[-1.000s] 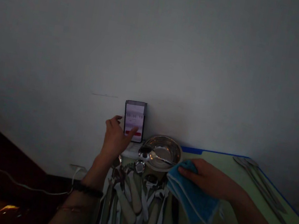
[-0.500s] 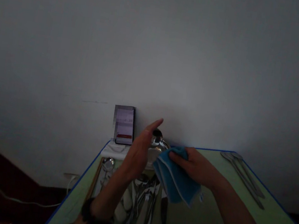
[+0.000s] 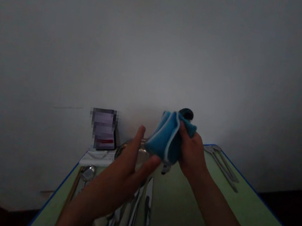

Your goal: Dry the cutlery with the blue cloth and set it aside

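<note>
A blue cloth (image 3: 166, 137) with pale edging is bunched in my right hand (image 3: 193, 154), whose thumb presses on it. A dark, rounded, shiny piece (image 3: 186, 114) sticks out above the cloth; what it belongs to is hidden. My left hand (image 3: 128, 166) has thumb and finger spread apart, just left of the cloth, and I see nothing held in it. Behind that hand stands a shiny round metal vessel (image 3: 121, 150), partly covered. Below the hands lie several pieces of metal cutlery, among them a knife (image 3: 149, 202).
A phone (image 3: 105, 131) leans on the wall at the back left, above a white object (image 3: 96, 157). A small ladle-like spoon (image 3: 88, 172) lies by a brown tray edge (image 3: 73, 188). Long-handled utensils (image 3: 223, 166) rest at the right on the green table (image 3: 246, 212).
My right hand has raised the cloth, with the dark rounded piece now above it. My left hand has lowered and its thumb and finger have spread. The view has shifted to the right.
</note>
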Demonstrator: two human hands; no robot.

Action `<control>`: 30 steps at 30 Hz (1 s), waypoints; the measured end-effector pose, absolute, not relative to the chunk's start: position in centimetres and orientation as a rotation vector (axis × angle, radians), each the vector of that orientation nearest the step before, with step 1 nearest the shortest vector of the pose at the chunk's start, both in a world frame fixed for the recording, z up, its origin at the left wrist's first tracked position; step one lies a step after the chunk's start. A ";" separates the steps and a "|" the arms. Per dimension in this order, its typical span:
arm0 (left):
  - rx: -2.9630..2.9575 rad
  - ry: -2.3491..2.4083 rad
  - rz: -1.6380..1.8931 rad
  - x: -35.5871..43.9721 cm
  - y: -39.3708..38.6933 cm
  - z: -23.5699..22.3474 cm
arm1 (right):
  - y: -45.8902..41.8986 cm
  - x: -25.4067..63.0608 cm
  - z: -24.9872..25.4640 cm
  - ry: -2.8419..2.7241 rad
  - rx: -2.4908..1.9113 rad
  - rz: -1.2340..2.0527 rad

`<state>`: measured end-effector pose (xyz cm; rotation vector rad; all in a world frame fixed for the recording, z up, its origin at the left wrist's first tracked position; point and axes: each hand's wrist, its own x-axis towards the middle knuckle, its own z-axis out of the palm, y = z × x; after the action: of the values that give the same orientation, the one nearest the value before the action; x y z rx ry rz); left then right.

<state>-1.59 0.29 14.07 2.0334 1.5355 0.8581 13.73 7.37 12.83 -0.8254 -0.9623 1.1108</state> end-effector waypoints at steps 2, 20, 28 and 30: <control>2.112 1.479 0.620 -1.2 -0.4 14.4 | 6.8 13.2 13.0 -0.745 -0.711 1.211; 2.233 1.742 0.762 -7.8 -1.1 17.2 | 6.1 17.1 14.5 -1.935 -0.850 0.940; 2.245 1.767 0.664 -7.6 -1.1 18.0 | 5.3 15.5 14.4 -2.037 -0.785 0.938; 2.237 1.712 0.670 -7.2 -1.3 18.0 | 5.6 14.7 13.9 -1.761 -0.865 0.976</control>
<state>-7.17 -1.30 18.00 2.2367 1.7119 0.6700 14.66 5.56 13.87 -0.8649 -1.7607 0.9760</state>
